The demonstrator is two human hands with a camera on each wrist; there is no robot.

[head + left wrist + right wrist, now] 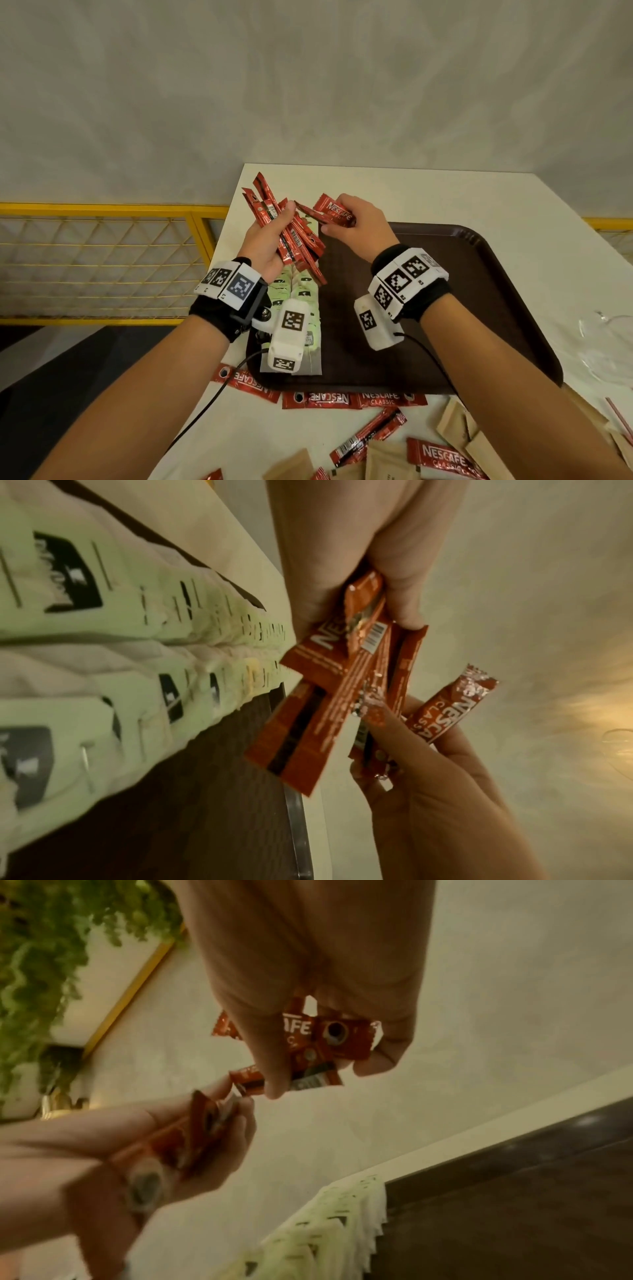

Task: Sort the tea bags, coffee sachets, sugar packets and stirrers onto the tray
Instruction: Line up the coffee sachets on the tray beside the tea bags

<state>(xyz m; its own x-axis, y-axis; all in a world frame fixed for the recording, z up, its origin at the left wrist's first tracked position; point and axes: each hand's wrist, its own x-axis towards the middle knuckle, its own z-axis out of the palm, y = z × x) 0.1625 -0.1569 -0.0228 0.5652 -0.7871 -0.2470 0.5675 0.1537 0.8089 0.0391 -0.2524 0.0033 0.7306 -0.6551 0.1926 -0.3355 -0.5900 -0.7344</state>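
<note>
Coffee sachets [291, 236] — bundle gripped in our left hand [265, 246], one pinched in right-hand fingers [330, 229], above the tray [486, 274]: we should square the ends, then lay them beside the tea bags [301, 291].

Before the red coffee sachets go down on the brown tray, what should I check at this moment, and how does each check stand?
1. Left hand grips the bundle of red coffee sachets: ok.
2. Right hand pinches a single red Nescafe sachet: ok.
3. Bare space on the dark brown plastic tray beside the pale green tea bags: ok.
4. Tea bags lined up in rows along the tray's left side: ok.
5. All coffee sachets gathered: not ok; loose red sachets on the white table lie in front of the tray.
6. Bundle aligned for laying down: not ok, sachets fan out at angles.
</note>
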